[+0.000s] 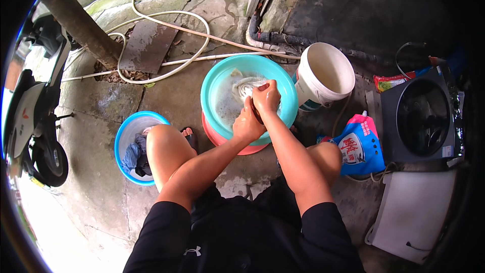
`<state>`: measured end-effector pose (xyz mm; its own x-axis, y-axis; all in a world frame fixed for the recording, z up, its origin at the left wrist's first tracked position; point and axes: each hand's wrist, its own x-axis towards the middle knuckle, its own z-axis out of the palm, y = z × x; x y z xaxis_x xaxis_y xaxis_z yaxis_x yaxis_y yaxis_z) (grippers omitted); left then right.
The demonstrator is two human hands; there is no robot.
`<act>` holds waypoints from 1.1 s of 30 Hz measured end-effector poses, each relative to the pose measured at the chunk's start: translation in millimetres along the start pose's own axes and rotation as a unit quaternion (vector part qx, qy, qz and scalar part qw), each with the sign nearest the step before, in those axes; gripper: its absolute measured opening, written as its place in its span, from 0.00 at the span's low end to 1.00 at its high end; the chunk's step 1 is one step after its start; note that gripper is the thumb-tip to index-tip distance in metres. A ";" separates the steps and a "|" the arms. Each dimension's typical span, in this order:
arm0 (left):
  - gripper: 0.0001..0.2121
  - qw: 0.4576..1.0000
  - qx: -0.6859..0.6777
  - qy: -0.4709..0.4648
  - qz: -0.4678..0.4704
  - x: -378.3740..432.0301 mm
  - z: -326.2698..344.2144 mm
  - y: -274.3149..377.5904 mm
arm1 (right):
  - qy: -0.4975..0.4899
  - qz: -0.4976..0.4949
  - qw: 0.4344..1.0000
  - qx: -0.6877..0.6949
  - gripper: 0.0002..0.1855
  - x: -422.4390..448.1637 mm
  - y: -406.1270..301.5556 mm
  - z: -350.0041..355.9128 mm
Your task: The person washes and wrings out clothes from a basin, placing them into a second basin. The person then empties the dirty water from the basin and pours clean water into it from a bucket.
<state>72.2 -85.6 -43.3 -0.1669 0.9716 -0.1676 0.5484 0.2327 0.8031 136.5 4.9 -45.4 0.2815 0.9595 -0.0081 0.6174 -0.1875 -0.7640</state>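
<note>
A turquoise plastic basin (209, 119) with sudsy water stands on a red basin (212, 136) before me. Both my hands are together over its right half. My right hand (267, 96) grips white cloth (246, 86) that trails into the suds. My left hand (247, 121) lies just below it, its fingers against the bunched cloth; a dark brown object shows partly between the hands, too covered to name. A small pale piece (236, 72) rests at the far inner side of the basin. To the left, a blue-rimmed basin (123, 129) holds blue, dark and pinkish clothes (137, 155).
A white bucket (326, 70) stands right of the basin. Further right are a blue and pink detergent bag (360, 148) and a dark front-loading washing machine (420, 117). A pale hose (206, 34) loops beyond, by a tree trunk (85, 22). A scooter (34, 121) stands far left.
</note>
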 end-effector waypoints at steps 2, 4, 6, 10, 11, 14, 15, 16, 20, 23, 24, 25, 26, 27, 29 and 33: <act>0.40 0.996 -0.075 -0.039 0.013 6.8 -1.4 -7.8 | -0.035 0.005 0.997 0.076 0.28 5.7 -5.5 -10.2; 0.30 0.949 -0.268 -0.157 -0.053 19.5 -21.5 -20.5 | -0.207 0.090 0.917 0.330 0.32 15.5 -22.5 -30.4; 0.19 0.812 -0.494 -0.289 -0.115 14.6 -55.9 9.5 | -0.347 0.099 0.802 0.476 0.34 32.5 -27.7 -73.4; 0.23 0.606 -0.664 -0.423 -0.111 -1.4 -80.7 26.7 | -0.501 0.009 0.580 0.642 0.45 23.9 -29.5 -80.9; 0.24 0.607 -0.657 -0.431 -0.122 -6.5 -81.5 27.1 | -0.548 -0.010 0.537 0.642 0.47 15.7 -42.4 -84.8; 0.23 0.672 -0.586 -0.438 -0.113 -11.3 -88.3 41.8 | -0.530 0.016 0.656 0.537 0.28 14.9 -53.6 -105.9; 0.23 0.672 -0.587 -0.438 -0.114 -9.4 -94.1 45.9 | -0.493 0.031 0.700 0.516 0.21 10.9 -64.0 -108.1; 0.22 0.731 -0.527 -0.420 -0.104 -7.5 -98.4 47.4 | -0.493 0.032 0.700 0.515 0.21 8.7 -66.3 -104.3; 0.16 0.817 -0.426 -0.376 -0.097 -7.3 -95.0 46.8 | -0.377 -0.015 0.843 0.383 0.08 -4.4 -65.4 -86.4; 0.12 0.844 -0.393 -0.347 -0.111 -7.0 -70.1 27.7 | -0.223 -0.108 0.938 0.243 0.07 -20.0 -53.6 -66.6; 0.11 0.861 -0.376 -0.329 -0.090 -9.5 -65.5 26.0 | -0.210 -0.111 0.952 0.195 0.09 -25.8 -50.4 -64.9; 0.10 0.878 -0.357 -0.312 -0.069 -11.5 -61.6 23.4 | -0.196 -0.114 0.963 0.146 0.11 -29.9 -46.5 -62.2; 0.11 0.886 -0.344 -0.300 -0.083 -11.0 -57.9 19.5 | -0.196 -0.111 0.963 0.146 0.11 -32.1 -40.9 -56.1; 0.11 0.885 -0.342 -0.304 -0.086 -12.0 -52.8 15.4 | -0.165 -0.126 0.973 0.102 0.12 -34.4 -31.6 -46.8; 0.19 0.925 -0.281 -0.251 -0.045 -9.3 -35.3 7.0 | -0.093 -0.162 0.981 0.049 0.16 -36.2 -14.1 -32.2; 0.41 0.997 0.031 -0.051 -0.039 6.8 -9.9 -48.2 | -0.080 -0.154 0.981 0.090 0.16 -43.0 -6.5 7.3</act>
<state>36.5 -90.7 -77.5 -0.1282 0.9492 -0.2872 0.5868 0.3061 0.7497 115.1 -33.6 -44.8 -0.0256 0.9884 0.1498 0.5106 0.1418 -0.8481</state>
